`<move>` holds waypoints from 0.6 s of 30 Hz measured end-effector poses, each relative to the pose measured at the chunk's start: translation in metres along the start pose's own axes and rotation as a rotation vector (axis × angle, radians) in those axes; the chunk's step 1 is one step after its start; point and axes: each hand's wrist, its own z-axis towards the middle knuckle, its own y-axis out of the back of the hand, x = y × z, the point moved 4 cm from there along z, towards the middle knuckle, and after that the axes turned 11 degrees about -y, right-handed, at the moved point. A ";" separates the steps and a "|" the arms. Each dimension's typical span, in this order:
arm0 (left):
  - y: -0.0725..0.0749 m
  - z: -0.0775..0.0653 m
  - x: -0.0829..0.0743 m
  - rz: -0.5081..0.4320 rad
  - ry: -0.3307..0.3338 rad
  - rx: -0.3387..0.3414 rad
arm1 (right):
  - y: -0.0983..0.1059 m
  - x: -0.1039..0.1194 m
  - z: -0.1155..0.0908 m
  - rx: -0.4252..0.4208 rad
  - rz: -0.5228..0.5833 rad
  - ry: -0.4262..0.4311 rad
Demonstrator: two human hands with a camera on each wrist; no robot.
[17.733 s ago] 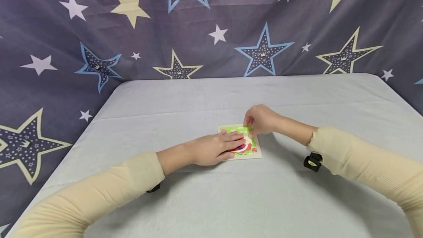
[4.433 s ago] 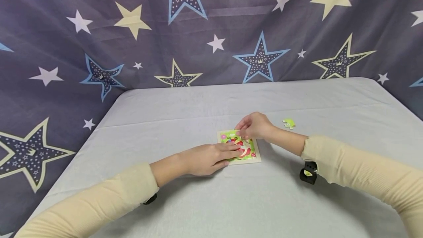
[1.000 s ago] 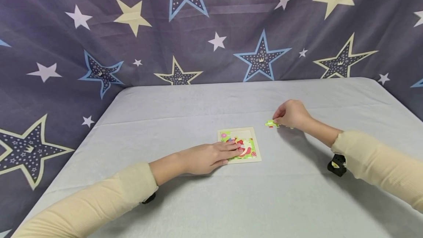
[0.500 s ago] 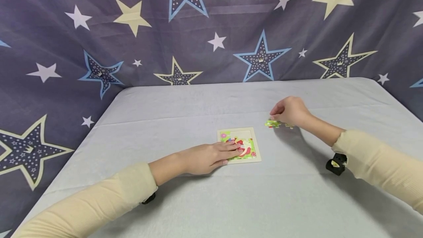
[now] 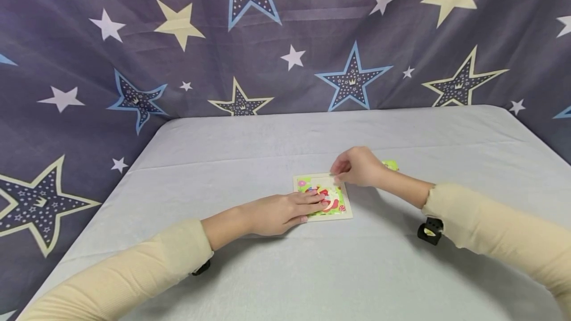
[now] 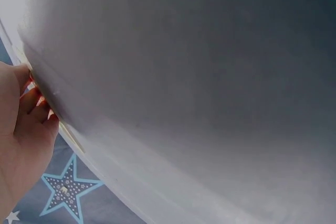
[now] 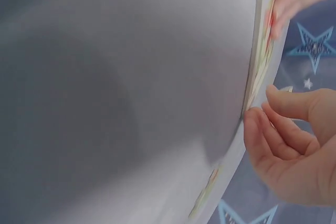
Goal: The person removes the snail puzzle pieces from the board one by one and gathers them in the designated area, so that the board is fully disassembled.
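A square jigsaw puzzle in a pale frame lies on the table, its picture green, red and white. Along its upper part a pale area of bare backing shows. The fingers of my left hand lie nearly straight across the puzzle's left and middle. At the upper right corner is my right hand, its fingertips right at the frame edge. In the right wrist view, a gap separates the thumb from the bent fingers, and no piece shows between them. Green loose puzzle pieces lie farther right, partly hidden behind the right wrist.
A light grey cloth covers the table. Behind it and along the left side hangs a dark curtain printed with stars. Each wrist carries a small black camera.
The right hand has gone from the loose pieces back left to the puzzle's upper right corner. Compared with earlier, upper pieces are out of the frame and lie at right. The left hand has stayed.
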 end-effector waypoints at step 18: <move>0.001 0.000 -0.001 -0.033 -0.007 -0.004 | -0.025 0.038 0.010 0.024 -0.062 0.173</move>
